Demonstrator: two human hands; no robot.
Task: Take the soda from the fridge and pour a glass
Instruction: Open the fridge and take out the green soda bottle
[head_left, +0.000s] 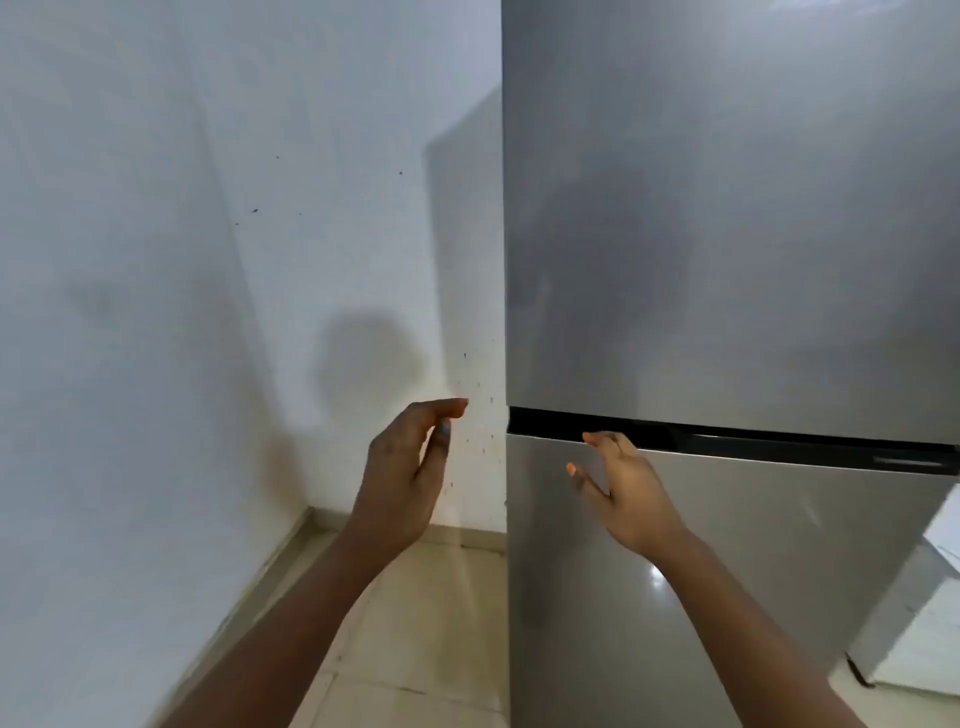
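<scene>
**Nothing in hand yet: both palms up at a shut fridge**

So, both of my hands are empty. My right hand is loose and spread, fingers reaching toward the dark gap that runs between the upper door and the lower door of the steel fridge. The fingertips sit right at the top edge of the lower door, near its left corner; whether they touch the metal I cannot tell. I judge I have it there because that recess is the only place a finger can hook, as neither door shows a handle.

My left hand hangs in the air to the left of the fridge, in front of the white wall, fingers relaxed and lightly curled around nothing. It is clear of the cabinet's edge, which I take as leaving room for a door to come out, ready to steady it.

Both doors look closed, so the soda is not visible; going by the task, it is somewhere behind one of them. No glass shows either. A white appliance stands low on the right, and pale floor tiles lie below my forearms.

Next I would curl the right fingers into the gap and pull.
</scene>
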